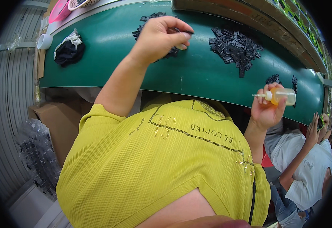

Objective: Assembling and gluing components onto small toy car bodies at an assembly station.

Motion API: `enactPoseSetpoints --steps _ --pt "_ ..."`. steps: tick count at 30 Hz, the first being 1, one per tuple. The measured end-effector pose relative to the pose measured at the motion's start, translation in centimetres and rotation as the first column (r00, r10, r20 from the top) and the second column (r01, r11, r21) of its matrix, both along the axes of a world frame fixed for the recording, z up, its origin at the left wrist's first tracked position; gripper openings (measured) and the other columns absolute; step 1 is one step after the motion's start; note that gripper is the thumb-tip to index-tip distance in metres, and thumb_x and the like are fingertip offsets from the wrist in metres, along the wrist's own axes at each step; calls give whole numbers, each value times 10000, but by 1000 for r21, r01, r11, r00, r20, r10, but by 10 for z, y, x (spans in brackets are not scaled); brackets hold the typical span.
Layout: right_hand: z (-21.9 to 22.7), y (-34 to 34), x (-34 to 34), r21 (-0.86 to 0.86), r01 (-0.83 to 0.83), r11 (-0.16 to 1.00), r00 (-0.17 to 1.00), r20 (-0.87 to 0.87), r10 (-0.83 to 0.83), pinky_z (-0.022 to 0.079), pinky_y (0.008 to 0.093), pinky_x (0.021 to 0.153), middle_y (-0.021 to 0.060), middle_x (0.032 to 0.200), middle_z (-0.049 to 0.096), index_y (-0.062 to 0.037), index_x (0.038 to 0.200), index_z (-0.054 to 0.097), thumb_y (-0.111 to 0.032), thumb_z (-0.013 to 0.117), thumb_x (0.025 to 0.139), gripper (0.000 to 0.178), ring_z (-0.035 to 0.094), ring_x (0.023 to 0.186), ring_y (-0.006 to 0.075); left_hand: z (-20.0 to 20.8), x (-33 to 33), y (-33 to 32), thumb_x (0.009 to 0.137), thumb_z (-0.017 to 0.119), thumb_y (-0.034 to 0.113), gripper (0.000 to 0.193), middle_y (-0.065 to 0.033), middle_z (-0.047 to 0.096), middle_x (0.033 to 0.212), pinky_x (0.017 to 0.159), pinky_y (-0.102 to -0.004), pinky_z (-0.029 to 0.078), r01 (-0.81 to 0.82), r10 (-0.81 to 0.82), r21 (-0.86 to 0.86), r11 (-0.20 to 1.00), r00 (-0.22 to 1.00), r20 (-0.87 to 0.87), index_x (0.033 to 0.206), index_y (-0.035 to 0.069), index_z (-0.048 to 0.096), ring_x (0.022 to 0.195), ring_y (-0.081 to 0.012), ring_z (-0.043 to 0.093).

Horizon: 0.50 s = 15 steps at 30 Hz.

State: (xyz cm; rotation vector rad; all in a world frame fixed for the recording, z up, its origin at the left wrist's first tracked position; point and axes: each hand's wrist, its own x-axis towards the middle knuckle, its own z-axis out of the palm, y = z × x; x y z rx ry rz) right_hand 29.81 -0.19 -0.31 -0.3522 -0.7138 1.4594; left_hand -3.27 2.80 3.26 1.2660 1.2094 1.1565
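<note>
Nearest my lens: the wearer's yellow shirt (162, 163), filling the lower middle. To its left, below tabletop level, I log a cardboard box (57, 127) and a clear plastic bag (38, 155) with dark pieces inside.

Right hand (266, 110), raised at the tabletop's near edge: fingers clamped on a squeeze bottle (285, 97), tipped almost level, its thin nozzle pointing left. Clear body, amber liquid inside. Further right, a co-worker in a white shirt (301, 163), both hands together on a small object I can't make out.

Left hand (156, 40), farther out, above the green tabletop (109, 57): thumb and index finger pinched together on a small black piece (185, 31). The grip hides much of the piece from me.

On the tabletop, at right, a small black pile (273, 79) near the bottle. Beyond, a large pile of flat black strips (234, 47), right of the left hand; another black heap (152, 16) sits partly hidden behind that hand. Far left: dark-and-white cloth (69, 51), bunched up, with a white cup (44, 41) just beside it. Farthest, a pink basket (60, 11) and, at right, a long cardboard wall (257, 28).
</note>
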Motion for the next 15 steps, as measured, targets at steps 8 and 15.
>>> enactPoseSetpoints --steps 8,15 --pt "-2 10 -21 -53 -36 998 999 -25 35 416 275 562 165 1009 604 24 1124 526 -297 577 906 391 484 661 152 -19 18 -9 796 673 -9 207 -74 644 883 719 -245 530 -36 39 58 998 999 -38 1000 -18 645 758 -145 651" --pt "-9 10 -35 -49 37 998 999 20 -36 492 311 580 186 1009 620 14 1144 520 -274 576 915 372 583 730 206 -3 69 -25 825 657 -2 328 -91 634 852 636 -248 549 284 -167 -324 902 924 345 1132 -72 568 704 -160 656"
